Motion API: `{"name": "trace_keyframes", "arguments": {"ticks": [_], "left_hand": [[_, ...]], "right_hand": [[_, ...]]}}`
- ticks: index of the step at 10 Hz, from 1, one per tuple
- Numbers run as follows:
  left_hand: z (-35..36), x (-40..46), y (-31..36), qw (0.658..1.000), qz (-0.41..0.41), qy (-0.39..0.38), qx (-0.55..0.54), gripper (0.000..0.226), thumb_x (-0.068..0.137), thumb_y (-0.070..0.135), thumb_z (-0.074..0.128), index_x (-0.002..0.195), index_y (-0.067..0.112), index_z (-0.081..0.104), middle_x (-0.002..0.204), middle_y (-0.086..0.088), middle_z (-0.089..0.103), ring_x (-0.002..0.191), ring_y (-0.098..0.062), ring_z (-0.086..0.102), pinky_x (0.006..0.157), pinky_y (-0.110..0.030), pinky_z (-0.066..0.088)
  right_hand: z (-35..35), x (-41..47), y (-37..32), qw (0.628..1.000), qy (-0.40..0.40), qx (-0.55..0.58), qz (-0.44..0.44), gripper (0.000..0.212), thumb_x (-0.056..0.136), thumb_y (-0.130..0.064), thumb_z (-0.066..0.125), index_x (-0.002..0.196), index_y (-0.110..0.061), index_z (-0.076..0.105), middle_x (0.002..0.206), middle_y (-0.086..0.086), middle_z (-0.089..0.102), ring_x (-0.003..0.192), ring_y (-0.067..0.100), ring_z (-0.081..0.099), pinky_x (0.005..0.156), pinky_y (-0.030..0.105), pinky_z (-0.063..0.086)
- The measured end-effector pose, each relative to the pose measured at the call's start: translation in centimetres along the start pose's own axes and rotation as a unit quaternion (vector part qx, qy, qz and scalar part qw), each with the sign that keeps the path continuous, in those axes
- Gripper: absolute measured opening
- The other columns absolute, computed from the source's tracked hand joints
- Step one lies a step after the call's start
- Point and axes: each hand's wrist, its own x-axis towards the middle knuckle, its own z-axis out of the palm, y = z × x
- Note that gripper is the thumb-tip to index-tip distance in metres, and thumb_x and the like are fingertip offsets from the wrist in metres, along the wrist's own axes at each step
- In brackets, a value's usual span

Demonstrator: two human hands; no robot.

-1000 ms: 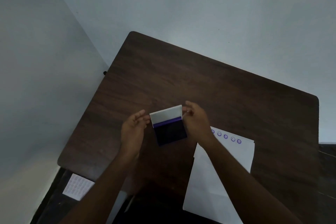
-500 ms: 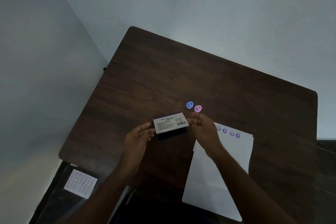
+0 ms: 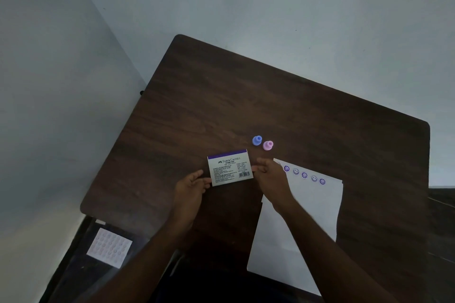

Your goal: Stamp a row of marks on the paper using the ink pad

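The ink pad lies closed on the dark wooden table, its white printed lid facing up. My left hand touches the pad's lower left edge with nearly straight fingertips. My right hand touches its right edge the same way. A white paper lies to the right, partly under my right forearm, with a row of several purple smiley marks along its top. A blue stamp and a pink stamp stand just beyond the pad.
A small white sheet with rows of round dots lies below the table's left edge, off the tabletop. Pale walls close in behind and to the left of the table.
The ink pad's lid was raised between both hands a second ago; it has been folded down and the pad is now closed. The two stamps behind it have come into view.
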Motion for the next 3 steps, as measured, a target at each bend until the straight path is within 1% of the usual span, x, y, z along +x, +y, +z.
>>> {"name": "trace_keyframes", "arguments": {"ticks": [1, 2, 3], "left_hand": [[0.05, 0.0, 0.17, 1.0, 0.0, 0.002, 0.002, 0.035, 0.094, 0.0, 0.044, 0.128, 0.005, 0.053, 0.094, -0.003, 0.071, 0.085, -0.014, 0.065, 0.078, -0.025, 0.051], [0.12, 0.04, 0.15, 0.999, 0.019, 0.004, 0.025, 0.036, 0.093, 0.0, 0.045, 0.128, 0.006, 0.053, 0.098, -0.004, 0.069, 0.087, -0.015, 0.063, 0.078, -0.026, 0.049], [-0.05, -0.08, 0.52, 0.993, 0.067, 0.038, 0.095, 0.041, 0.086, -0.001, 0.055, 0.126, 0.01, 0.056, 0.108, -0.004, 0.065, 0.092, -0.015, 0.061, 0.077, -0.021, 0.046]], "right_hand": [[0.25, 0.19, 0.17, 1.0, 0.0, -0.023, -0.009, 0.033, 0.092, -0.014, 0.056, 0.124, -0.01, 0.054, 0.124, 0.009, 0.061, 0.112, 0.02, 0.057, 0.093, 0.032, 0.05], [0.53, 0.24, 0.57, 0.994, -0.006, -0.095, -0.054, 0.034, 0.088, -0.01, 0.06, 0.122, -0.01, 0.056, 0.122, 0.01, 0.062, 0.11, 0.021, 0.058, 0.087, 0.021, 0.046], [0.95, 0.31, 1.16, 0.987, 0.027, -0.129, -0.095, 0.021, 0.087, -0.011, 0.06, 0.107, -0.015, 0.064, 0.11, 0.006, 0.068, 0.1, 0.017, 0.062, 0.07, 0.005, 0.036]]}}
